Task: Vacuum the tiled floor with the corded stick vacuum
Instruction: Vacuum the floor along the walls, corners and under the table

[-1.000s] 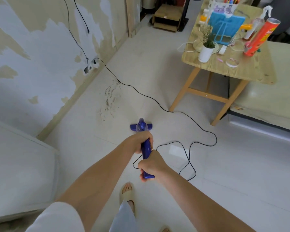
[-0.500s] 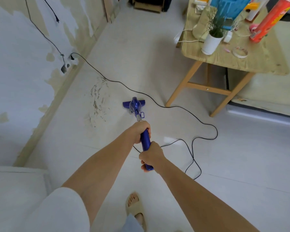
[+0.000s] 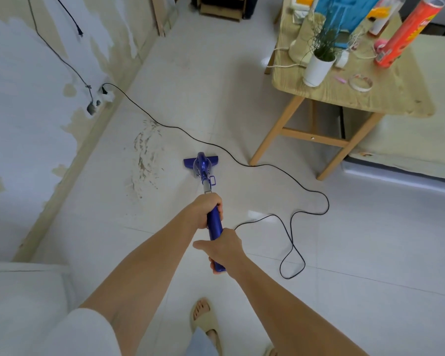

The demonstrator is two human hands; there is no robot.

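My hands (image 3: 211,229) covered most of the vacuum's handle (image 3: 214,222). The desk (image 3: 350,93) ran past the top edge, and the can's label (image 3: 406,32) was too blurred to read.

A person with bare forearms — a white short sleeve (image 3: 82,332) on the left arm, light blue trousers (image 3: 201,344), beige open-toed slide sandals (image 3: 203,317) below the hands (image 3: 222,249).

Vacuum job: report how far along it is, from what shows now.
Done: nothing provably; the pale tiles near the foot look clean. In hand: left hand and right hand both grip the blue stick vacuum, its head flat on the floor. Left: the scattered debris patch beside the head, by the wall, and the area under the black cord.
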